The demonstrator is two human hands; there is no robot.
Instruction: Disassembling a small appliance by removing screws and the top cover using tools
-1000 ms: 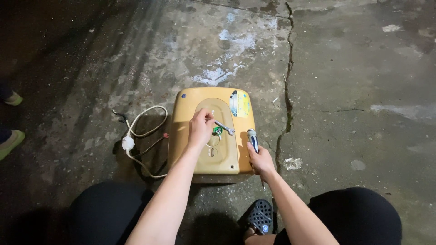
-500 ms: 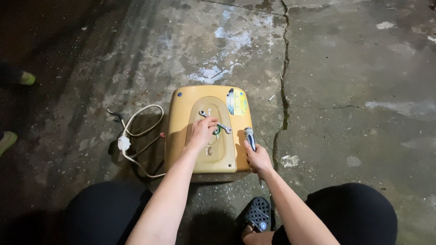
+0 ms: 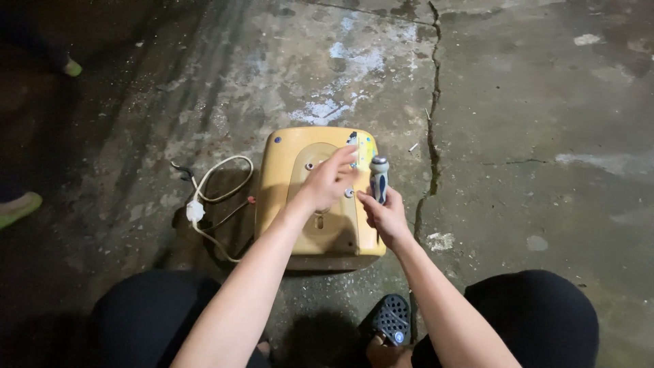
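Observation:
A yellow box-shaped appliance (image 3: 289,163) lies flat on the concrete floor in front of my knees. My left hand (image 3: 328,180) rests on its top panel, fingertips spread near a small fitting at the panel's right side. My right hand (image 3: 385,215) holds a screwdriver (image 3: 379,178) with a blue and white handle upright over the appliance's right edge; its tip is hidden behind my fingers. A white cable with a plug (image 3: 197,208) trails from the appliance's left side.
A long crack (image 3: 433,109) runs down the concrete to the right of the appliance. A dark perforated sandal (image 3: 391,319) is on my foot below it. Green shoes of another person (image 3: 17,208) show at the left edge.
My right hand has lifted the screwdriver upright and brought it in toward the panel. My left hand has shifted to the panel's right side. The view has moved closer.

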